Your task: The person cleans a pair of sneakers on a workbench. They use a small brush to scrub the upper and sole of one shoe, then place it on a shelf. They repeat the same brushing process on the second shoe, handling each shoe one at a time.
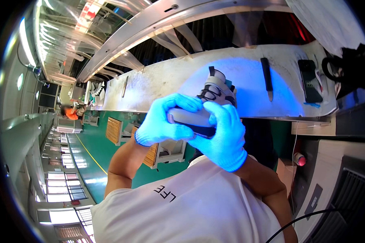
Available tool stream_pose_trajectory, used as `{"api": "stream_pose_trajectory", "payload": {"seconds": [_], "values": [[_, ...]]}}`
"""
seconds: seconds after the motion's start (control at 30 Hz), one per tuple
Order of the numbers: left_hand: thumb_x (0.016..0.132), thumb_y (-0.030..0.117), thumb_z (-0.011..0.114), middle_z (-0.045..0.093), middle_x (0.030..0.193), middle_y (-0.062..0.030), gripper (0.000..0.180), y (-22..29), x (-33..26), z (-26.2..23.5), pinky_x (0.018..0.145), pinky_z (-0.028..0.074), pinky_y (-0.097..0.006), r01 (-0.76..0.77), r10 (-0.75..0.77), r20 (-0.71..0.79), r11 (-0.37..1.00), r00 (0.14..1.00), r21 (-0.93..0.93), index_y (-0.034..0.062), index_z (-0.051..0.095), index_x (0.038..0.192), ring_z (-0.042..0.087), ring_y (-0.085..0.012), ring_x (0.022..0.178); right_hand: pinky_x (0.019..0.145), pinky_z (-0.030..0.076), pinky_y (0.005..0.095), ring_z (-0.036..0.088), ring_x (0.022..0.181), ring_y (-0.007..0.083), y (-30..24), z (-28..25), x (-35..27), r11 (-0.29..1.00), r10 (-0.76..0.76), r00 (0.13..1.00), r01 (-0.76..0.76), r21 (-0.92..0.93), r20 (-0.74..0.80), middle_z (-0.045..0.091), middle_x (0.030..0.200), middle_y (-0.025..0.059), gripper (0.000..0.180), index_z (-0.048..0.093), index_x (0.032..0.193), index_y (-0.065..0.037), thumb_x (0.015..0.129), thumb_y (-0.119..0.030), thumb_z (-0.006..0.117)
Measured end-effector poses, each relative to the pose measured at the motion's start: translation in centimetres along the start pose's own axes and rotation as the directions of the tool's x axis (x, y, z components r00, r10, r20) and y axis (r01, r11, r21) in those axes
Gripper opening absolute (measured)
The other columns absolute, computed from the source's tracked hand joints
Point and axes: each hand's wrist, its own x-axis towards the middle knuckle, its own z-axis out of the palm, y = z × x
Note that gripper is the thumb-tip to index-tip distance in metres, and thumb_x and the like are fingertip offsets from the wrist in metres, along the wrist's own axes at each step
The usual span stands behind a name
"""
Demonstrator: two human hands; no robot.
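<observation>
A grey sneaker with dark laces and a dark pull loop at its heel end lies at the front part of the bench, its laced upper facing up. Both my hands wear gloves that glow blue under the light. My left hand wraps the left side of the grey rounded toe part, thumb below and fingers over the top. My right hand closes round its right side. Some of the sneaker between the laces and the toe is hidden behind my fingers.
On the pale workbench lie a dark-handled knife, a dark phone and a thin tool. A metal rail runs behind. Wooden-topped carts stand on the green floor. Far left is a person in orange.
</observation>
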Motion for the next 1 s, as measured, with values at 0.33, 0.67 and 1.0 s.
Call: {"api": "stream_pose_trajectory", "payload": {"seconds": [0.33,0.67,1.0], "values": [[0.066,0.021,0.099,0.077,0.128,-0.0160,0.057,-0.3,1.0,-0.6,0.127,0.044,-0.055,0.033,-0.033,-0.053,0.999,0.998,0.004,0.0039,0.077,0.115,0.067,-0.0361,0.137,0.071,0.058,0.0428,0.069,0.088,0.0271,2.6,-0.4,-3.6,0.971,0.138,0.988,-0.149,0.185,0.072,0.063,0.106,0.0108,0.079,0.061,0.139,-0.007,0.074,-0.022,0.104],[0.065,0.021,0.100,0.077,0.126,-0.0155,0.056,-0.2,1.8,-1.3,0.127,0.044,-0.055,0.080,-0.081,-0.057,0.996,0.995,-0.032,0.0040,0.077,0.114,0.067,-0.0359,0.137,0.076,0.063,0.0388,0.074,0.093,0.0263,2.6,-0.6,-3.4,0.959,0.175,0.983,-0.185,0.215,0.063,0.066,0.114,0.0126,0.076,0.059,0.141,-0.006,0.080,-0.021,0.102],[0.070,0.014,0.098,0.078,0.132,-0.0176,0.052,0.3,2.6,-1.1,0.118,0.053,-0.048,-0.025,0.023,0.021,0.997,1.000,0.070,0.0026,0.079,0.117,0.070,-0.0311,0.134,0.065,0.057,0.0363,0.065,0.075,0.0214,0.5,-0.3,-2.0,0.965,-0.051,0.997,0.063,0.254,-0.054,0.064,0.096,0.0114,0.079,0.061,0.140,-0.004,0.073,-0.008,0.102]]}}
